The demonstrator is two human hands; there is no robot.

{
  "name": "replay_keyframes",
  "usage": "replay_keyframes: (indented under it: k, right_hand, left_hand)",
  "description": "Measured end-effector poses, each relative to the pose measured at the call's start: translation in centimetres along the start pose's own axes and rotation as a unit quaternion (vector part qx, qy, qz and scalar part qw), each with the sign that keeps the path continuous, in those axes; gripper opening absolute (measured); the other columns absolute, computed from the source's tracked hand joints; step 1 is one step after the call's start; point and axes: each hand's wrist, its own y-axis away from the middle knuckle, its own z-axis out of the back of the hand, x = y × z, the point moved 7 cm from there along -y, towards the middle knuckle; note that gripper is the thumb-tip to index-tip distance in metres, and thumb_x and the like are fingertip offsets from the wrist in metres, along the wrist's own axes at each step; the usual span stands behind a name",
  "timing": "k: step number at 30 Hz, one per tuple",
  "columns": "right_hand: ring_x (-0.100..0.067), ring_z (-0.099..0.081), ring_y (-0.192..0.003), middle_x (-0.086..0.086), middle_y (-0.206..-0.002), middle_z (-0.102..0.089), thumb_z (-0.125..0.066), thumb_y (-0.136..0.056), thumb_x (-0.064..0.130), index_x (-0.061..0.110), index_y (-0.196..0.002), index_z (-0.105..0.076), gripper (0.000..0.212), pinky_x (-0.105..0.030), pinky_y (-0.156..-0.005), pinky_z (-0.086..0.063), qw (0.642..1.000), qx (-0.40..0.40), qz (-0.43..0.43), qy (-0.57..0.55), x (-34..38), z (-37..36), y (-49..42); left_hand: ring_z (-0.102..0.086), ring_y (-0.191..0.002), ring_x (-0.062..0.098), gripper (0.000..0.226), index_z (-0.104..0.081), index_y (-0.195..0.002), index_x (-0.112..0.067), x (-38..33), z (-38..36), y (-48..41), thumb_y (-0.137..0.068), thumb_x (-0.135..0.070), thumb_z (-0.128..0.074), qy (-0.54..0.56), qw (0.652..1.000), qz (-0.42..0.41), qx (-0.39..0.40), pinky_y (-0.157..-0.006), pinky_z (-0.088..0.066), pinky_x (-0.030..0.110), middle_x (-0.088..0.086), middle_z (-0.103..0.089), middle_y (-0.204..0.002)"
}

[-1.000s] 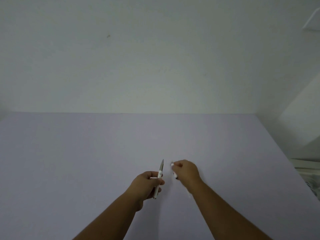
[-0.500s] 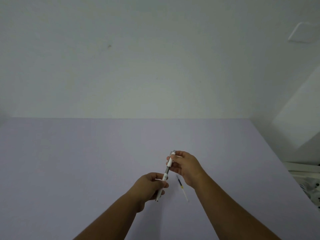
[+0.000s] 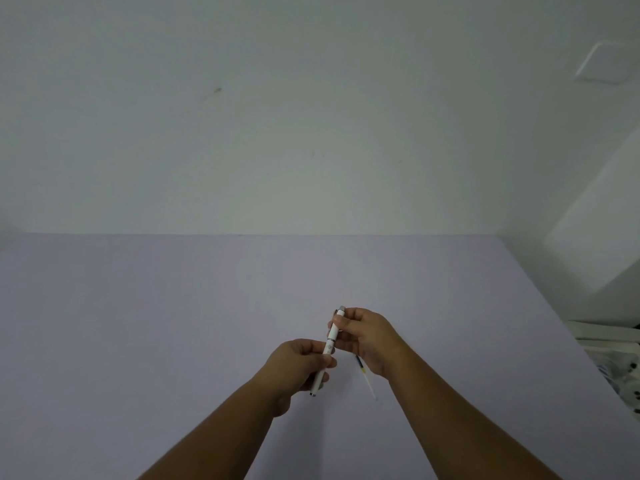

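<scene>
A white pen [image 3: 332, 336] with a grey cap end is held above the lilac table [image 3: 173, 323], tilted with its top away from me. My left hand [image 3: 298, 367] grips its lower barrel, fingers curled round it. My right hand [image 3: 367, 336] pinches its upper part near the clip. A thin pen refill [image 3: 365, 377], dark at the far end and clear at the near end, lies on the table just below my right hand.
A plain white wall [image 3: 311, 133] rises behind the table's far edge. Past the table's right edge stand white frames and a spotted white item [image 3: 620, 368]. A white cabinet side [image 3: 606, 230] is at the right.
My right hand brought the pen's upper part onto the barrel held by my left hand, and the two halves have come together. The refill now lies on the table.
</scene>
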Motion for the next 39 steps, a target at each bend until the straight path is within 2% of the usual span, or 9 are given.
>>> replay_keyframes:
  k: [10,14,16,19,22,28,33,35,39]
  right_hand:
    - [-0.018,-0.07,-0.074,-0.009,-0.085,-0.071,-0.06,-0.09,0.013,0.01,-0.091,-0.066,0.008,-0.029,-0.066,-0.059,1.0,-0.016,0.005,0.012,-0.5,0.2,-0.7]
    - [-0.015,-0.067,-0.07,-0.008,-0.091,-0.07,-0.058,-0.088,0.016,0.018,-0.083,-0.067,0.01,-0.023,-0.063,-0.058,0.99,-0.099,0.027,0.093,-0.2,2.4,-1.4]
    - [-0.019,-0.066,-0.073,-0.011,-0.093,-0.069,-0.055,-0.088,0.015,0.015,-0.082,-0.067,0.013,-0.029,-0.07,-0.059,0.959,-0.158,0.039,0.232,-0.2,4.3,-1.5]
    - [-0.027,-0.064,-0.091,-0.012,-0.1,-0.069,-0.048,-0.089,0.015,0.007,-0.095,-0.066,0.021,-0.033,-0.078,-0.052,0.862,-0.16,-0.008,0.48,-1.9,6.1,-1.6]
    - [-0.028,-0.062,-0.094,-0.014,-0.105,-0.066,-0.047,-0.085,0.011,0.006,-0.101,-0.062,0.022,-0.029,-0.073,-0.049,0.814,-0.125,-0.075,0.562,-5.0,6.7,-1.3]
    - [-0.026,-0.059,-0.094,-0.011,-0.108,-0.061,-0.05,-0.084,0.01,0.01,-0.102,-0.058,0.019,-0.025,-0.068,-0.04,0.831,-0.151,-0.07,0.53,-8.1,6.8,-0.9]
    - [-0.027,-0.059,-0.095,-0.01,-0.106,-0.062,-0.047,-0.084,0.01,0.012,-0.1,-0.058,0.019,-0.028,-0.072,-0.043,0.838,-0.148,-0.05,0.523,-8.7,5.8,-1.5]
    - [-0.026,-0.06,-0.093,-0.01,-0.105,-0.062,-0.048,-0.084,0.01,0.012,-0.099,-0.058,0.018,-0.027,-0.072,-0.045,0.846,-0.142,-0.047,0.512,-9.0,5.3,-1.6]
    - [-0.024,-0.061,-0.089,-0.008,-0.103,-0.064,-0.052,-0.083,0.009,0.012,-0.099,-0.058,0.017,-0.029,-0.073,-0.049,0.863,-0.141,-0.046,0.483,-9.6,4.7,-1.7]
  left_hand:
    - [-0.064,-0.067,0.02,0.011,-0.068,-0.094,-0.009,0.6,0.0,-0.9,-0.089,-0.006,-0.059,0.023,1.0,0.017,0.007,-0.065,-0.057,0.029,0.014,-0.071,-0.091]
    - [-0.064,-0.072,0.022,0.014,-0.067,-0.1,-0.009,1.6,0.2,-2.2,-0.087,-0.008,-0.064,0.036,0.998,0.042,-0.008,-0.071,-0.059,0.031,0.014,-0.067,-0.087]
    - [-0.059,-0.071,0.02,0.015,-0.069,-0.101,-0.01,2.4,0.2,-3.2,-0.086,-0.009,-0.065,0.029,0.998,0.052,-0.025,-0.069,-0.058,0.029,0.011,-0.064,-0.083]
    - [-0.055,-0.064,0.014,0.01,-0.07,-0.093,-0.012,3.6,0.0,-4.8,-0.085,-0.009,-0.066,0.005,0.997,0.047,-0.06,-0.063,-0.053,0.023,0.005,-0.063,-0.077]
    - [-0.059,-0.068,0.017,0.014,-0.067,-0.096,-0.011,5.3,-0.4,-6.1,-0.082,-0.01,-0.068,-0.03,0.993,0.047,-0.1,-0.07,-0.058,0.03,0.006,-0.065,-0.081]
    - [-0.063,-0.073,0.017,0.01,-0.063,-0.083,-0.018,7.5,-0.5,-7.2,-0.078,-0.015,-0.071,-0.104,0.98,0.042,-0.165,-0.079,-0.058,0.036,0.0,-0.066,-0.079]
    - [-0.062,-0.071,0.012,0.012,-0.061,-0.08,-0.023,8.1,-0.9,-7.4,-0.078,-0.018,-0.071,-0.116,0.975,0.04,-0.185,-0.055,-0.048,0.021,-0.002,-0.067,-0.081]
    - [-0.061,-0.071,0.01,0.011,-0.061,-0.082,-0.024,8.1,-1.1,-7.4,-0.079,-0.019,-0.07,-0.122,0.973,0.038,-0.191,-0.052,-0.045,0.018,-0.005,-0.066,-0.079]
    - [-0.062,-0.072,0.01,0.01,-0.062,-0.086,-0.021,8.2,-1.3,-7.4,-0.08,-0.018,-0.069,-0.131,0.972,0.034,-0.192,-0.062,-0.049,0.022,-0.005,-0.066,-0.079]
